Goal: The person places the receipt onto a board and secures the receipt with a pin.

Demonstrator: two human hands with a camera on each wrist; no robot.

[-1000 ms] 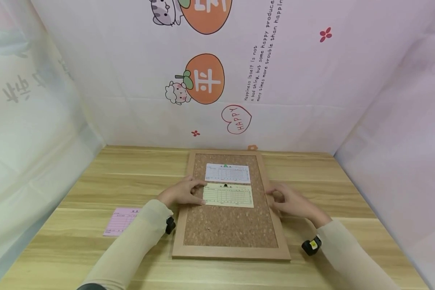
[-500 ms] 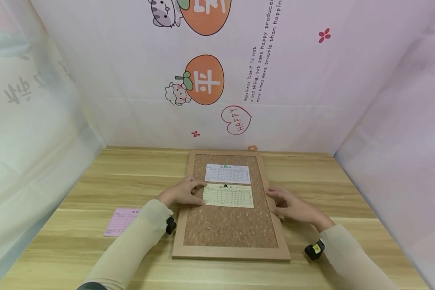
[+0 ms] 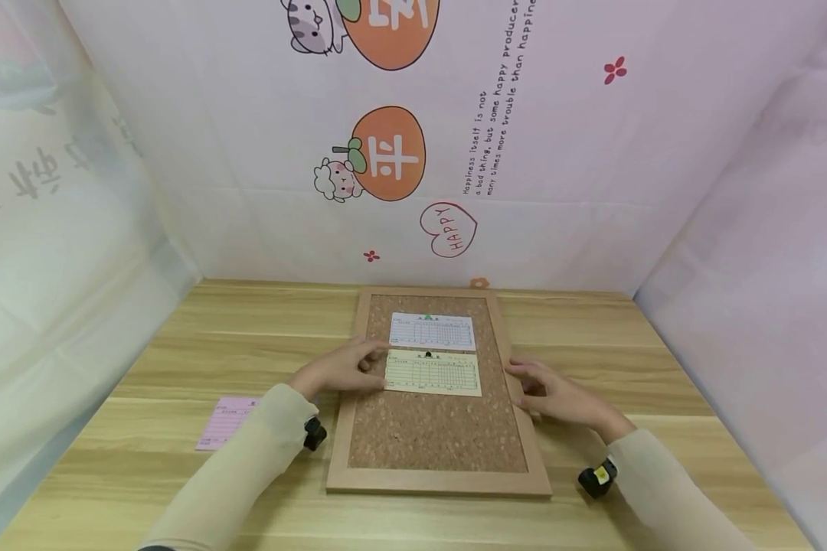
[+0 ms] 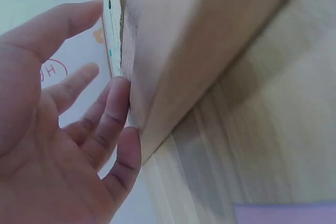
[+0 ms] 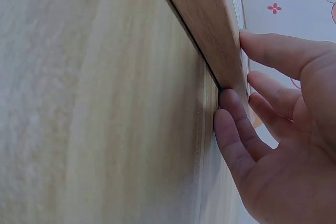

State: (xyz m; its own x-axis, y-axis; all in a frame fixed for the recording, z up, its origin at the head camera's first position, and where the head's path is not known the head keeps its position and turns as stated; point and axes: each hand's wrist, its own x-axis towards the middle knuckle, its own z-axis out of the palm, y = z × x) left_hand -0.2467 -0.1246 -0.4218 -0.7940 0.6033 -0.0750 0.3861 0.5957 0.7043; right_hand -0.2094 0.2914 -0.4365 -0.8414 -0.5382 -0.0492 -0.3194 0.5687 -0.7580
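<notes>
A wood-framed cork board (image 3: pixel 436 436) lies flat on the table. Two printed form slips are on it: a white one (image 3: pixel 432 333) with a green pin (image 3: pixel 428 316), and below it a pale yellow one (image 3: pixel 432 373) with a black pin (image 3: pixel 428 354). My left hand (image 3: pixel 339 369) reaches over the left frame edge, thumb and index fingertips at the yellow slip's left corners. Its fingers are loosely bent, with nothing gripped between them. At the right frame edge, my right hand (image 3: pixel 560 396) touches the wood; in the right wrist view its fingers (image 5: pixel 231 129) rest loosely along the side.
A pink form slip (image 3: pixel 226 425) lies on the wooden table (image 3: pixel 269 314) left of the board, partly behind the left sleeve. Patterned white cloth (image 3: pixel 558 229) rises behind and on both sides. A small dark camera sits at each wrist.
Over the last second my right hand's fingers have loosened from a more curled pose at the frame edge. My left hand has shifted slightly left; both slips stay in place.
</notes>
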